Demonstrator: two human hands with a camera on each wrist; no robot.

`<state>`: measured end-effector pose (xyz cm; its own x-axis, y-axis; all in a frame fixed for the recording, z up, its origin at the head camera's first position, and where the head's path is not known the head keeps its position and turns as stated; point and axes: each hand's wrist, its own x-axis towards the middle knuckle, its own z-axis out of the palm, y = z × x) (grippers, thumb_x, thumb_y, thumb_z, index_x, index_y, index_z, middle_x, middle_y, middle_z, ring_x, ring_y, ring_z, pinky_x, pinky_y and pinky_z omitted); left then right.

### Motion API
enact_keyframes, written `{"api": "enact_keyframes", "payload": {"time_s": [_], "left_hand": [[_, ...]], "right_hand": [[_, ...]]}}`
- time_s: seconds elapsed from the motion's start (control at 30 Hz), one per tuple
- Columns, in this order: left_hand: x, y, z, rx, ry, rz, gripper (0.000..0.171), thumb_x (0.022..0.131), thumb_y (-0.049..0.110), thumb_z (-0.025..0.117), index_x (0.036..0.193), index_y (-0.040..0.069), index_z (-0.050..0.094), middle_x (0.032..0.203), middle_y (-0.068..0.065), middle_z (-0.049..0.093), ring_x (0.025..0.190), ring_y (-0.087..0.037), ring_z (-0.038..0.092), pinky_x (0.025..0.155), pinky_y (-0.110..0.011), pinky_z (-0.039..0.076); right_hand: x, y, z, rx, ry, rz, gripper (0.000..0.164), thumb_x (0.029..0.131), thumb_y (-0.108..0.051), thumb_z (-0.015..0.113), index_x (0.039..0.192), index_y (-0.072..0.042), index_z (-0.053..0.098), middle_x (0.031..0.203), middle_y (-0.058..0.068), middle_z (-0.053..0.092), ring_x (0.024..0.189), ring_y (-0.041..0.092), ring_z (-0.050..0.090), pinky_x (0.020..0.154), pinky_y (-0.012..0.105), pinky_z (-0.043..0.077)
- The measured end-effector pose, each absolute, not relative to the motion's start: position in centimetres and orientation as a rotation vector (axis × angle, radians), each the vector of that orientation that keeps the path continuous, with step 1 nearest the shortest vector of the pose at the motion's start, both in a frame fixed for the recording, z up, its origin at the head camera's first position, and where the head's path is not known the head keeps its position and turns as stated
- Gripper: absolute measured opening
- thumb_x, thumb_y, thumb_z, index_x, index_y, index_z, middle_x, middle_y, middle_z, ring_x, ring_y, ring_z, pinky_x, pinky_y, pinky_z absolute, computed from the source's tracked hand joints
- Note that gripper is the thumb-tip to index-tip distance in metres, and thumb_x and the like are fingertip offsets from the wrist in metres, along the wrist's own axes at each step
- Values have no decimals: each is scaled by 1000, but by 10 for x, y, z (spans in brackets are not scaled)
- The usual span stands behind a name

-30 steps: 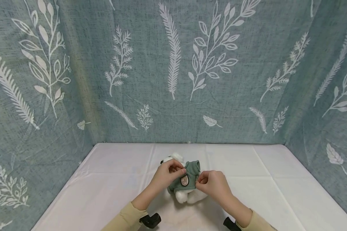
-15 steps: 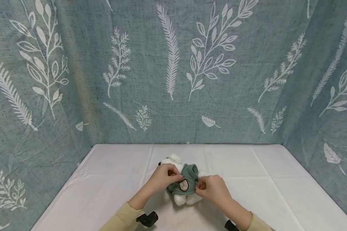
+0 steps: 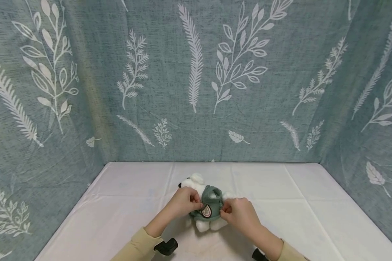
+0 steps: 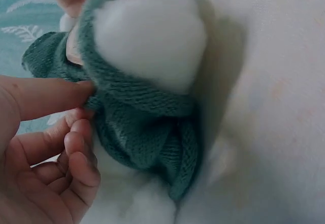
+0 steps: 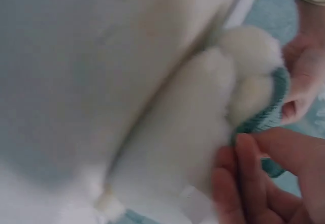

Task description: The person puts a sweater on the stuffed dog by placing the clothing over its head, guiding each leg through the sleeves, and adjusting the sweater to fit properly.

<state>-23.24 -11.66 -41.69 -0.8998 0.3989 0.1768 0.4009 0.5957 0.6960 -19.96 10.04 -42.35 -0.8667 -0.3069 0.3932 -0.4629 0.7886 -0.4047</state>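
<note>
A white plush animal (image 3: 202, 226) with a dark nose lies on its side on the table, its head toward the far left. Around its middle sits a green knit sweater (image 3: 215, 214) bearing a shield-shaped badge (image 3: 206, 211). My left hand (image 3: 183, 201) pinches the sweater beside the badge; the left wrist view shows thumb and fingertip on the knit (image 4: 137, 127). On the other side, my right hand (image 3: 243, 214) pinches the sweater's edge, also visible in the right wrist view as a green rim (image 5: 269, 116). Part of the plush's body is hidden behind the hands and knit.
A white cloth (image 3: 274, 181) covers the table. Patterned blue-green curtains (image 3: 170, 83) enclose the back and both sides. Black wrist devices (image 3: 166, 247) sit beneath both forearms.
The sweater's upper opening has tipped down toward me, showing white plush through it. Both hands have lowered slightly, the left most, and more of the plush's head shows.
</note>
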Motion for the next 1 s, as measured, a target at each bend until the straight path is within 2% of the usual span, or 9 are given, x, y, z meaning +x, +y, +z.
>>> {"api": "enact_keyframes", "payload": {"time_s": [0.23,0.37,0.43,0.6,0.8,1.0], "left_hand": [[-232,-113,-416,-645,-2743,-1337,15,81,16,73,71,10,64,64,3,56,56,-8,49,51,-22,40],[-230,-111,-413,-617,-2698,-1393,14,81,15,73,75,8,63,65,1,57,57,-9,49,51,-23,41],[-229,-110,-411,-584,-2675,-1417,14,81,14,73,78,8,61,66,1,56,57,-9,49,52,-23,40],[-225,-107,-407,-562,-2648,-1441,13,82,16,72,80,11,61,68,2,58,58,-8,51,53,-22,42],[-221,-103,-406,-623,-2645,-1469,13,84,24,72,78,13,68,72,2,66,62,-9,59,55,-24,48],[-221,-100,-407,-584,-2654,-1449,15,82,28,74,80,14,70,74,2,67,66,-11,61,57,-24,49]], "right_hand": [[-204,103,-380,470,-2740,728,12,83,-23,72,71,-18,70,64,-11,64,55,1,53,50,21,44],[-219,105,-359,489,-2676,904,3,84,-18,71,83,-15,72,73,-7,68,65,5,61,58,24,50],[-228,105,-357,545,-2709,1000,3,84,-15,71,86,-14,73,78,-4,70,68,6,63,60,24,51],[-245,104,-366,660,-2869,1160,7,87,-12,67,89,-11,73,78,0,71,63,8,62,56,23,51],[-250,104,-373,691,-2943,1169,9,85,-7,64,85,-8,73,72,0,69,58,9,61,54,25,51],[-255,101,-372,757,-3025,1036,11,82,-7,64,76,-10,73,61,-2,65,51,8,56,51,23,48]]}}
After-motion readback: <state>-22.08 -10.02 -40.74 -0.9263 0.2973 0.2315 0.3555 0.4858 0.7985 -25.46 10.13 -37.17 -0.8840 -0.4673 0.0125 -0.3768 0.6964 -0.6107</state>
